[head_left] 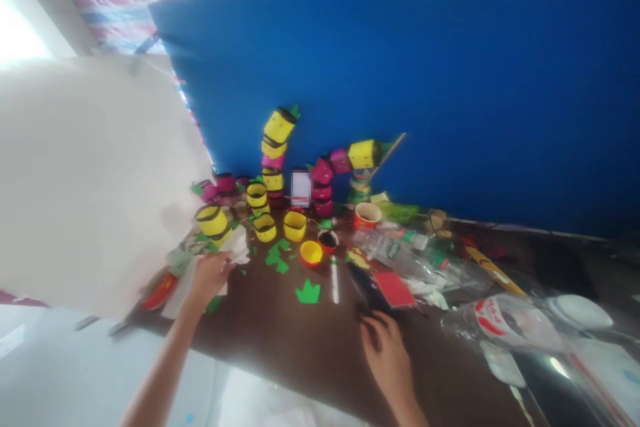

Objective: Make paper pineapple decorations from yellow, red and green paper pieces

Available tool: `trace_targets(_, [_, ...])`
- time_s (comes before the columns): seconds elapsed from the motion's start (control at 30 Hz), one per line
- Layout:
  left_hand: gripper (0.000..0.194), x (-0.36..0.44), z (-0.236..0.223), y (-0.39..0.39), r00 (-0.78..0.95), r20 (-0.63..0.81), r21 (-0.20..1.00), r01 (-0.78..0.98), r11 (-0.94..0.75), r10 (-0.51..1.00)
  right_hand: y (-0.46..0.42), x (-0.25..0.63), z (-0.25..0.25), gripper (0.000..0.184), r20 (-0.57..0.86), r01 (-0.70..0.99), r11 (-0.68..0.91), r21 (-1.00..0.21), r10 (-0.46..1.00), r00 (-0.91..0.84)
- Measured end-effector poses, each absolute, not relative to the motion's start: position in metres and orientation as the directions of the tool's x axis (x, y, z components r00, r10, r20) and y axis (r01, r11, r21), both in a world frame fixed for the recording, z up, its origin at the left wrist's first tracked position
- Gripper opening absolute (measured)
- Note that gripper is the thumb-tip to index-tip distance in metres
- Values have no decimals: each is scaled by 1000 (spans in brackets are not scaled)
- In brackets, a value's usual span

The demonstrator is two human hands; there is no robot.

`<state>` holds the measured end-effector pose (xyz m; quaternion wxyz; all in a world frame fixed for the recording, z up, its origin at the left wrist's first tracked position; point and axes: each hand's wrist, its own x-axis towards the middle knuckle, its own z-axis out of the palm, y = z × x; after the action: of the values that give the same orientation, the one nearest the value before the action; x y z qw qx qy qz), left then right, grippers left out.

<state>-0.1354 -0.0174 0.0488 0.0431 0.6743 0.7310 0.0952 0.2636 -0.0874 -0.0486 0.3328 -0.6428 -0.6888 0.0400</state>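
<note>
At the left of the table, my left hand (pixel 213 275) has its fingers closed at the edge of a crumpled white tissue (pixel 241 245). Beside it stands a yellow paper-covered cup (pixel 211 219) with black bands. My right hand (pixel 389 355) is low over the front of the table, fingers loosely curled and apart with nothing visible between them. Just beyond its fingertips lie a blurred black object (pixel 364 285) and a red rectangular pad (pixel 395 289). Between the hands are a green crown-shaped paper cutout (pixel 308 291) and a white strip (pixel 335 280).
Yellow cups (pixel 295 227), a dark-filled cup (pixel 328 241) and green scraps (pixel 278 257) sit mid-table. Behind rise a yellow-and-pink cup stack (pixel 273 147) and an arched one (pixel 340 161) against a blue panel (pixel 400 67). Clear plastic bottles (pixel 517 321) crowd the right.
</note>
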Motion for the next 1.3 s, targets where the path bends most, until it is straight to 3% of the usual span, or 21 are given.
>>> trace_targets(0.13, [24,-146,62,-21,-119,242,220,973,65,963,-87,264,-51,28,404,871,167,-461,914,39])
trace_targets(0.3, [31,-144,72,-24,-170,448,403,915,-28,878,-88,263,-49,27,387,863,154,-480,921,51])
trace_targets(0.43, [29,-129,86,-30,-231,523,424,905,-16,821,-91,262,-45,25,413,813,172,-556,906,90])
trace_targets(0.6, [28,-107,96,-41,-298,541,538,842,-51,786,-95,252,-33,18,456,736,225,-639,881,127])
trace_targets(0.67, [23,-92,98,-47,-231,604,518,841,-156,763,-93,240,-18,16,464,680,282,-677,880,97])
trace_targets(0.73, [16,-75,99,-51,-37,653,442,829,-341,757,-87,224,3,16,472,620,369,-692,881,2])
trace_targets(0.87, [13,-37,94,-58,332,609,345,706,-618,720,-71,195,42,39,553,524,553,-647,814,-177])
trace_targets(0.97, [16,-20,85,-58,463,574,347,610,-713,676,-61,187,49,34,606,463,648,-605,752,-261])
trace_targets(1.07, [28,-16,75,-56,390,551,471,585,-661,738,-58,190,40,22,601,462,615,-638,774,-200])
trace_targets(1.17, [50,-19,66,-52,282,426,634,585,-506,860,-59,196,28,14,529,476,489,-731,847,-58])
trace_targets(1.3, [44,-15,54,-50,249,285,768,518,-376,926,-63,200,20,17,388,379,348,-858,921,34])
